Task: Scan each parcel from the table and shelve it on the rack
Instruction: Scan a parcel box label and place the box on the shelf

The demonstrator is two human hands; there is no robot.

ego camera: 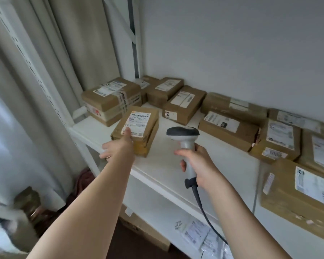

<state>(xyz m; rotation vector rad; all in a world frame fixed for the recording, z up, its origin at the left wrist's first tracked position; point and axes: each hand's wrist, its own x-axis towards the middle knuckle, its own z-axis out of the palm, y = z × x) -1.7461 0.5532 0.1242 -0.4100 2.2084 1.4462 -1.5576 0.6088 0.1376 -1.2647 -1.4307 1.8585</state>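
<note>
Left hand [120, 146], fingers extended, set a labelled parcel [137, 130] among many on the rack shelf [157, 165]; right hand [196, 163] gripped the barcode scanner [183, 139].

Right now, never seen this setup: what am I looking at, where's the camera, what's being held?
There is no robot here. A person works with bare hands, and the single picture comes from a wide-angle camera worn on their head, looking forward and down along both arms.

The white surface is a rack shelf against a wall, carrying a dozen or so brown cardboard parcels with white labels. More labelled packets show on a lower level.

The right hand has its grip around the handle of a corded barcode scanner, head pointing away from the camera.

The left hand reaches to the nearest parcel at the shelf's front, thumb resting on its label. The other fingers lie beside the parcel; whether they hold it is unclear.
</note>
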